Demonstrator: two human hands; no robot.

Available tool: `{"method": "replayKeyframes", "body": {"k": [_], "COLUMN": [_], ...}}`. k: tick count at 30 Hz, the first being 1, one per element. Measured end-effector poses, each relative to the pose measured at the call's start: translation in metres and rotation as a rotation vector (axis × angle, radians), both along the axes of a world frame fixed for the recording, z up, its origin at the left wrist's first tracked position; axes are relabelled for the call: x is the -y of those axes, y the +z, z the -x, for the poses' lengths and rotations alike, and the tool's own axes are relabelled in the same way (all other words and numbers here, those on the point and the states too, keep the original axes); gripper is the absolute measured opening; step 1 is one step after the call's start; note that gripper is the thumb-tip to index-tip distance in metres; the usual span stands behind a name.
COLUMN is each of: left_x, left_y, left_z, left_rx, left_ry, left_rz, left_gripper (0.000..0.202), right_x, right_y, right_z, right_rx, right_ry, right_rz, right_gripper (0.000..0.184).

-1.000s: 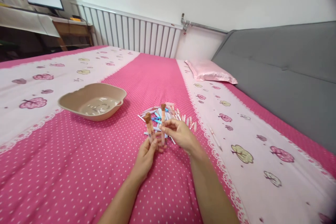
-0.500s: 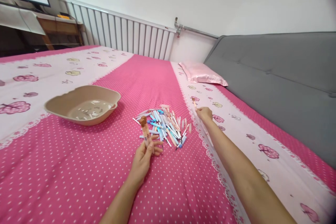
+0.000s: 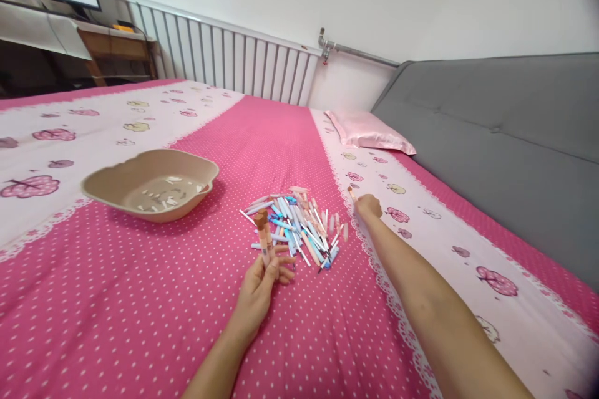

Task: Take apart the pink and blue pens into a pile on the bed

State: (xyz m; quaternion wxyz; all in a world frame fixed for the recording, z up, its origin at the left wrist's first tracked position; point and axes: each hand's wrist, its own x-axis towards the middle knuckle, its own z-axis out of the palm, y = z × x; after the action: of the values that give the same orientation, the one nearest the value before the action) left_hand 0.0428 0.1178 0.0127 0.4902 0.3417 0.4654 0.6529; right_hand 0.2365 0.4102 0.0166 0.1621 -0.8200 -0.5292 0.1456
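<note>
My left hand (image 3: 259, 283) grips a small bunch of slim pens (image 3: 264, 235) upright, pale-barrelled with brown tops; its other fingers are spread. Beyond and to the right of it lies a loose pile of pens and slim sticks (image 3: 299, 224) in blue, white, pink and peach. My right hand (image 3: 369, 206) is closed at the right of the pile, over the pale strip of the bedspread. From it sticks out a similar brown-topped pen (image 3: 352, 193), whose lower part the hand hides.
A beige basin (image 3: 150, 199) with small white pieces inside stands left of the pile on the pink dotted bedspread (image 3: 140, 299). A pink pillow (image 3: 372, 131) lies farther back, by the grey headboard (image 3: 505, 131). A radiator (image 3: 224, 56) lines the wall.
The view has swung slightly, so the scene sits a little farther right. Both hands keep their pens; my right hand has turned slightly, and less of its pen shows.
</note>
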Motion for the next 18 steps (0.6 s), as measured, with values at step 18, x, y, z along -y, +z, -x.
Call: {"method": "replayKeyframes", "body": {"k": [18], "left_x": [0.000], "left_y": [0.001], "left_z": [-0.001], "left_rx": [-0.009], "left_ry": [-0.013], "left_rz": [-0.011], "left_gripper": [0.037], "right_x": [0.011], "right_y": [-0.003], "right_z": [-0.001], "right_rx": [-0.011], "right_ry": [0.072], "right_rz": [-0.110], "right_gripper": [0.019]}}
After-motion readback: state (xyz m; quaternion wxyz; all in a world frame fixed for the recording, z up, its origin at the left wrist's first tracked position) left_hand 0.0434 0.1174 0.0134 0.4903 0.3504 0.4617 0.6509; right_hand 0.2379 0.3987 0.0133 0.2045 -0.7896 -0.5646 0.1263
